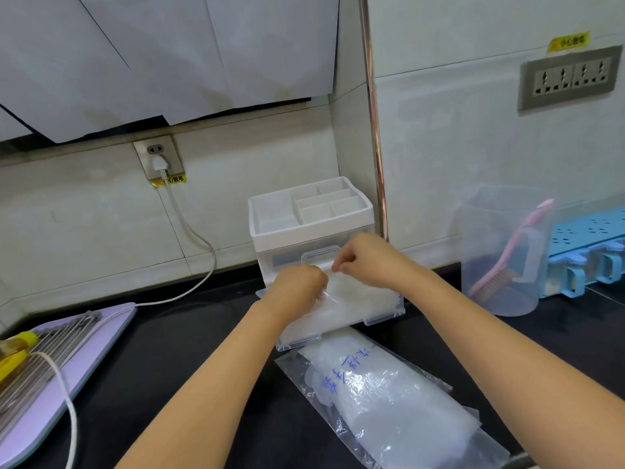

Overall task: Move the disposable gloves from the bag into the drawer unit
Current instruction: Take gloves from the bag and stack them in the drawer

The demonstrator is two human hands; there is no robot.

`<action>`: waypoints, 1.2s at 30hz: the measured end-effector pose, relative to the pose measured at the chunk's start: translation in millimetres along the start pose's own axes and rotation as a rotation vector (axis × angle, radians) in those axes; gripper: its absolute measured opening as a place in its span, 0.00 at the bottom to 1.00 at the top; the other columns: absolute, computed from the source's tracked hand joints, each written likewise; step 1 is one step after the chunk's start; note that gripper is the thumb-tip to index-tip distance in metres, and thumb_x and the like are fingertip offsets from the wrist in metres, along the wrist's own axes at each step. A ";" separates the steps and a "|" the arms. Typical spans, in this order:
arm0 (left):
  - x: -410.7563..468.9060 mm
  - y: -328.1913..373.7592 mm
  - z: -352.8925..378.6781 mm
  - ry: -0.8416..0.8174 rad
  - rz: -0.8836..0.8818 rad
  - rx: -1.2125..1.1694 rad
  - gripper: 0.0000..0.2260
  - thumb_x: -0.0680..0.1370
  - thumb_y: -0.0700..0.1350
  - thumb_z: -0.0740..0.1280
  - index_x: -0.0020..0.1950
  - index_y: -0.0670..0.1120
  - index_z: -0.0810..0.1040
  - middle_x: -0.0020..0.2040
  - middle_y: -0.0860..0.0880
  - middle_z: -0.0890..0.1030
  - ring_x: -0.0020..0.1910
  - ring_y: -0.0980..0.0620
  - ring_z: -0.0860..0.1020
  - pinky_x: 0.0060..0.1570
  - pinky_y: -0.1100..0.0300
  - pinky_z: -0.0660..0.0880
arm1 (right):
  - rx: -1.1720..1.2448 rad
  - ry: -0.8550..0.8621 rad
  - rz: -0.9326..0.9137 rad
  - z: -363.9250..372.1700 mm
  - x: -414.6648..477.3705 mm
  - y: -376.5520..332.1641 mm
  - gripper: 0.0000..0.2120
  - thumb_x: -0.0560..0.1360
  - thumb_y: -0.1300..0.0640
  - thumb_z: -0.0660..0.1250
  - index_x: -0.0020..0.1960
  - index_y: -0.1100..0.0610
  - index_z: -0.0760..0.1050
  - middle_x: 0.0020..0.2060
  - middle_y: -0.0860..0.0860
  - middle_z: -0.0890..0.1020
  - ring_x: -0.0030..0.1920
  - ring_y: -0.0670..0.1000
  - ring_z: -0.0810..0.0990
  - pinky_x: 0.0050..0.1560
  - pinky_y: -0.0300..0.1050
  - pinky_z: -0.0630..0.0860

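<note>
A white drawer unit [309, 214] with a divided top tray stands on the black counter against the wall. Its clear drawer [382, 313] is pulled out toward me and holds a stack of thin clear disposable gloves [351, 299]. My left hand [297, 286] and my right hand [365, 260] are both over the drawer, fingers curled, pinching the thin glove film between them. The clear plastic bag [382, 404] with blue writing lies flat on the counter just in front of the drawer, with more gloves inside it.
A clear plastic jug [500, 252] holding a pink brush stands to the right, with a blue rack [588, 245] behind it. A purple board [67, 377] with metal rods, a yellow-capped bottle and a white cord lies at the left. A metal pole [375, 130] rises behind the unit.
</note>
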State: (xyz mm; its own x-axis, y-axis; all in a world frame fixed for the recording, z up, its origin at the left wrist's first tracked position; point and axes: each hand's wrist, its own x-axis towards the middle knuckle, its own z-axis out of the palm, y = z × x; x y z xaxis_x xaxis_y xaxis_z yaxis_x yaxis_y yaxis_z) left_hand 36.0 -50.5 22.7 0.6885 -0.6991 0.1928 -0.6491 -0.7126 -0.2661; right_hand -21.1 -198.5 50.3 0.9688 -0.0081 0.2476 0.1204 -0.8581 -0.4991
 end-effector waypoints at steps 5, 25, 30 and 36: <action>-3.2 -1.6 -2.9 -0.054 -0.012 0.040 0.13 0.76 0.34 0.61 0.56 0.45 0.80 0.52 0.46 0.80 0.52 0.45 0.78 0.45 0.57 0.71 | -0.239 -0.394 0.105 27.2 20.1 3.5 0.13 0.78 0.60 0.58 0.56 0.62 0.79 0.52 0.56 0.81 0.48 0.53 0.77 0.48 0.43 0.73; 1.6 25.3 -15.7 -0.504 -0.318 -0.418 0.16 0.80 0.38 0.55 0.66 0.38 0.72 0.53 0.43 0.75 0.49 0.47 0.72 0.43 0.61 0.67 | -0.565 -0.650 0.019 24.7 18.7 -6.9 0.27 0.82 0.55 0.57 0.78 0.48 0.52 0.68 0.52 0.72 0.57 0.53 0.72 0.53 0.41 0.69; 9.4 15.7 -7.7 -0.523 -0.391 -0.433 0.20 0.80 0.50 0.62 0.70 0.44 0.70 0.66 0.46 0.73 0.62 0.47 0.72 0.59 0.57 0.70 | -0.469 -0.572 0.168 27.7 25.2 2.9 0.23 0.80 0.66 0.53 0.75 0.58 0.62 0.65 0.54 0.73 0.53 0.52 0.72 0.48 0.38 0.70; 13.2 11.0 -9.6 -0.427 -0.581 -0.561 0.05 0.79 0.44 0.62 0.53 0.45 0.72 0.46 0.49 0.72 0.47 0.49 0.70 0.45 0.60 0.68 | -0.346 -0.442 0.313 29.7 29.9 7.8 0.16 0.81 0.63 0.51 0.65 0.63 0.70 0.52 0.56 0.72 0.50 0.53 0.69 0.50 0.43 0.65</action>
State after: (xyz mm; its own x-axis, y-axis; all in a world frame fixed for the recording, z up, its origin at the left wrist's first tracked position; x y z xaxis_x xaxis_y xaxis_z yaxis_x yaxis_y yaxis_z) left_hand 34.8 -68.1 31.5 0.9448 -0.2201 -0.2429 -0.1477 -0.9474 0.2838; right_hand 15.3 -190.2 29.2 0.9535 -0.1361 -0.2688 -0.1877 -0.9661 -0.1769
